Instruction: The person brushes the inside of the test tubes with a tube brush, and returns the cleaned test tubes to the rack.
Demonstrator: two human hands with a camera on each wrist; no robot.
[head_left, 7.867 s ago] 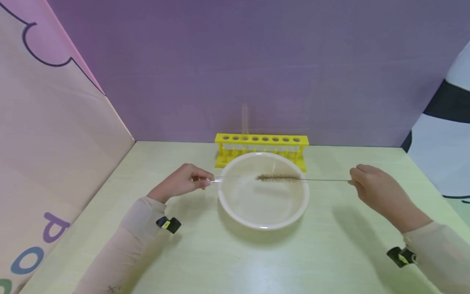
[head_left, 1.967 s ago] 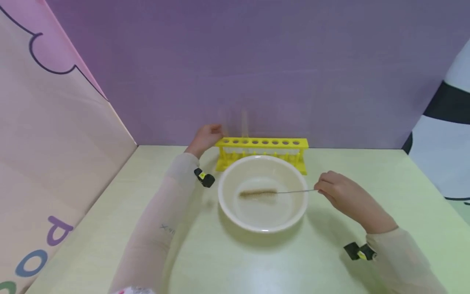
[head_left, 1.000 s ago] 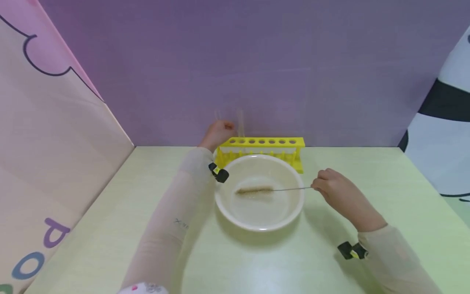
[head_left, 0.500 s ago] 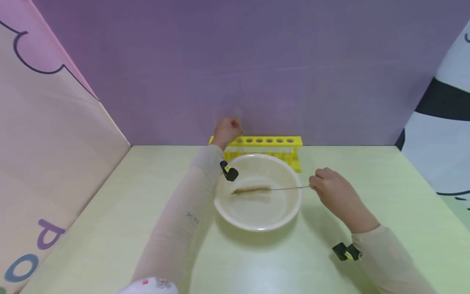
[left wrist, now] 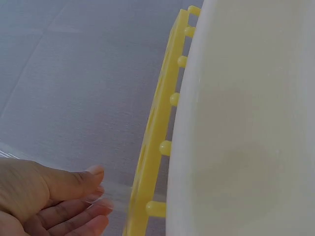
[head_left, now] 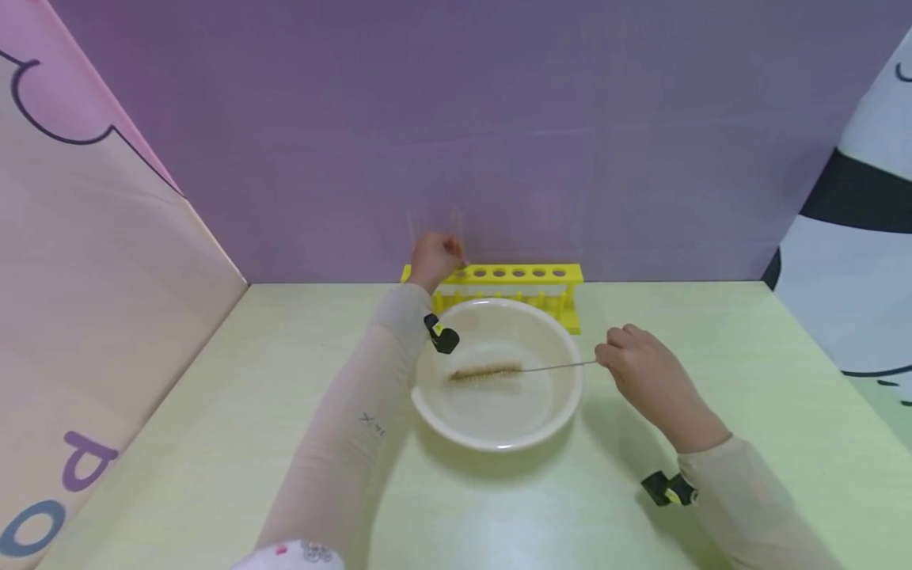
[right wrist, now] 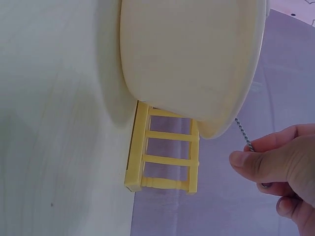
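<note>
A brush (head_left: pixel 486 372) is gripped by its twisted wire in the right hand (head_left: pixel 651 384), at three o'clock from the bowl (head_left: pixel 492 445) — its bristles are pointed toward nine o'clock, over the bowl's inside. At eleven o'clock, a clear tube (left wrist: pixel 120 191) is pinched by the left hand (head_left: pixel 436 260) at the yellow rack (head_left: pixel 509 275), which is set at twelve o'clock

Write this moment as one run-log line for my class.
left hand: pinches clear tube at yellow rack | right hand: holds brush by its wire | brush bristles: over white basin
</note>
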